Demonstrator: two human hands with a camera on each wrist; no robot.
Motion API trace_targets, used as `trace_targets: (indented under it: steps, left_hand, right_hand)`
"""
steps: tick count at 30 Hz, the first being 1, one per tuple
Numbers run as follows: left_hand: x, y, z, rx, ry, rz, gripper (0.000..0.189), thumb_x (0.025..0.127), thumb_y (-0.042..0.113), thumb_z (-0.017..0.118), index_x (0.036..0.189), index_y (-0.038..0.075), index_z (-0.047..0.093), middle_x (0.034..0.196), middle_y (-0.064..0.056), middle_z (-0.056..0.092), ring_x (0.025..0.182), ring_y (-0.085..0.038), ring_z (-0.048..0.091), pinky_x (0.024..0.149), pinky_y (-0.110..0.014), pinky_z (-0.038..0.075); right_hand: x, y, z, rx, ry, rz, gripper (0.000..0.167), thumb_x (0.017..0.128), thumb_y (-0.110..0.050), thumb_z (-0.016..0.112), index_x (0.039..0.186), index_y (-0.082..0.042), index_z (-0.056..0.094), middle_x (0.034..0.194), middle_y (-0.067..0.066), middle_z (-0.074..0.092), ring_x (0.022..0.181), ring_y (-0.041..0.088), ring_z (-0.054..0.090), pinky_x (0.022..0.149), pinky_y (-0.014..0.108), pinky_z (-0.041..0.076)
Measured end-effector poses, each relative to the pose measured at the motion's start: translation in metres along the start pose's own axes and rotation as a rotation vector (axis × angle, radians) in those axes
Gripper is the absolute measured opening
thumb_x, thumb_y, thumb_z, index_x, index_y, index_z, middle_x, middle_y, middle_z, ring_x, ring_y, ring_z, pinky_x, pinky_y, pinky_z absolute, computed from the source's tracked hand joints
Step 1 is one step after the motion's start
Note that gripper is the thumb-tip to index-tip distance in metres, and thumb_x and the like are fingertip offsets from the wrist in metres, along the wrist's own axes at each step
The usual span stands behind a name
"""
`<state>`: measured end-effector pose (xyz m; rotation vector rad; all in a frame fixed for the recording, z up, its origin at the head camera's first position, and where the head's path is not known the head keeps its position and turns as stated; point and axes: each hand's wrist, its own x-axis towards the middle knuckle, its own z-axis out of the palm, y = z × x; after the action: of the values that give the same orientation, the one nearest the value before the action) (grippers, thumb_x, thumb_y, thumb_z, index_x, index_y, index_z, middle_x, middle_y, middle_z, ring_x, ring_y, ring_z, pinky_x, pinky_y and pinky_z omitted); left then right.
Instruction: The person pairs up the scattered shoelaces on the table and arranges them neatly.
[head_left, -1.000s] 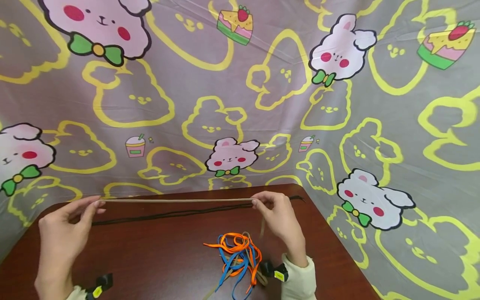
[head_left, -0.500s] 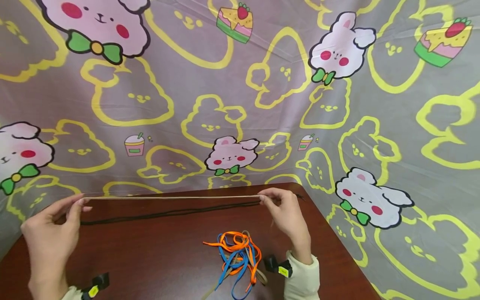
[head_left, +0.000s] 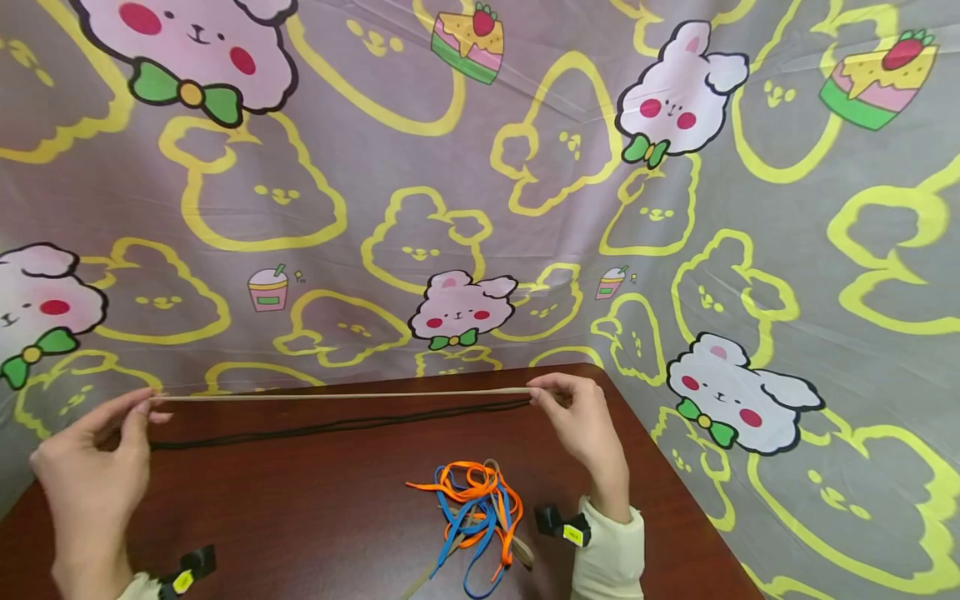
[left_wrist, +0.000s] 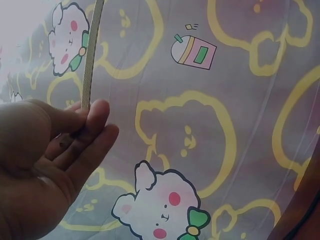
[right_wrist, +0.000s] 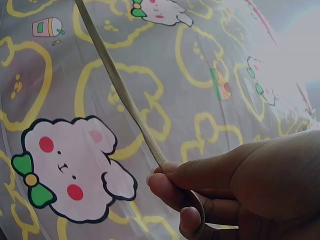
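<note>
A flat beige shoelace is stretched nearly level between the two hands, above the table. My left hand pinches its left end between thumb and forefinger; in the left wrist view the shoelace runs up from those fingertips. With thumb and forefinger, my right hand pinches the lace at the right. Past that pinch, a short loose piece of shoelace curls by the other fingers in the right wrist view. Behind and below the stretched lace, dark laces lie straight across the table.
A tangled pile of orange, blue and tan shoelaces lies on the dark red-brown table, right of the middle. A grey curtain with cartoon rabbits and yellow outlines rises behind the table and along its right side.
Both hands have moved apart, the left one farther left and the right one to the right, with a longer stretch of beige shoelace between them. The shoelace pile has stayed put.
</note>
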<state>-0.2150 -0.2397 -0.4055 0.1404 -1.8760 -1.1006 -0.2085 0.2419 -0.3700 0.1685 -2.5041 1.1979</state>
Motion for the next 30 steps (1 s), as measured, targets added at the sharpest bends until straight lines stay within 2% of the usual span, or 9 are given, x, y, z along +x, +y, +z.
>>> trace_targets:
  steps: [5, 11, 16, 18, 20, 26, 30]
  left_hand:
    - [0.001, -0.005, -0.002, 0.045, 0.046, -0.061, 0.025, 0.100, 0.000, 0.055, 0.115, -0.004, 0.075, 0.079, 0.051, 0.045, 0.072, 0.027, 0.051, 0.068, 0.001, 0.036]
    - [-0.001, -0.011, -0.006, 0.094, 0.074, -0.119, 0.029, 0.103, 0.002, 0.051, 0.120, 0.000, 0.074, 0.086, 0.048, 0.048, 0.074, 0.028, 0.048, 0.068, 0.001, 0.035]
    - [-0.001, -0.017, -0.008, 0.106, 0.087, -0.196, 0.031, 0.106, 0.007, 0.048, 0.126, 0.002, 0.071, 0.098, 0.038, 0.057, 0.076, 0.027, 0.047, 0.073, -0.002, 0.037]
    - [0.000, -0.019, -0.008, 0.086, 0.095, -0.203, 0.032, 0.106, 0.007, 0.047, 0.126, 0.001, 0.071, 0.103, 0.033, 0.060, 0.076, 0.026, 0.048, 0.077, -0.002, 0.038]
    - [0.001, -0.020, -0.008, 0.068, 0.102, -0.195, 0.031, 0.106, 0.006, 0.048, 0.125, 0.001, 0.071, 0.099, 0.034, 0.059, 0.076, 0.025, 0.050, 0.077, -0.003, 0.040]
    - [0.001, -0.021, -0.007, -0.008, 0.122, -0.199, 0.028, 0.104, 0.006, 0.052, 0.122, 0.000, 0.073, 0.090, 0.038, 0.057, 0.074, 0.021, 0.055, 0.075, -0.002, 0.041]
    - [0.002, -0.024, -0.007, -0.047, 0.132, -0.213, 0.025, 0.102, 0.009, 0.058, 0.120, 0.001, 0.074, 0.085, 0.038, 0.058, 0.072, 0.020, 0.057, 0.072, -0.001, 0.042]
  right_hand:
    - [0.003, 0.007, -0.003, -0.008, 0.019, 0.017, 0.010, 0.096, -0.010, 0.070, 0.101, -0.008, 0.078, 0.084, 0.003, 0.076, 0.082, 0.016, 0.071, 0.077, 0.034, 0.054]
    - [0.002, 0.015, -0.006, -0.011, 0.019, 0.031, 0.011, 0.096, -0.009, 0.070, 0.102, -0.006, 0.078, 0.088, 0.010, 0.077, 0.086, 0.020, 0.073, 0.080, 0.036, 0.056]
    - [0.002, 0.021, -0.010, -0.017, 0.043, 0.078, 0.012, 0.097, -0.008, 0.069, 0.105, -0.004, 0.078, 0.090, 0.010, 0.077, 0.090, 0.027, 0.074, 0.083, 0.039, 0.057]
    - [0.002, 0.022, -0.012, -0.012, 0.048, 0.088, 0.013, 0.097, -0.007, 0.068, 0.106, -0.003, 0.078, 0.090, 0.010, 0.077, 0.092, 0.030, 0.074, 0.085, 0.042, 0.056]
    - [0.002, 0.023, -0.013, -0.012, 0.041, 0.090, 0.015, 0.098, -0.008, 0.068, 0.107, -0.002, 0.078, 0.090, 0.011, 0.077, 0.093, 0.030, 0.074, 0.085, 0.042, 0.056]
    - [0.003, 0.028, -0.016, -0.034, 0.035, 0.115, 0.017, 0.099, -0.011, 0.067, 0.110, -0.003, 0.077, 0.092, 0.012, 0.077, 0.095, 0.029, 0.073, 0.077, 0.032, 0.051]
    - [0.006, 0.034, -0.018, -0.043, 0.064, 0.125, 0.015, 0.097, -0.011, 0.070, 0.105, -0.003, 0.078, 0.092, 0.015, 0.077, 0.093, 0.030, 0.073, 0.075, 0.030, 0.049]
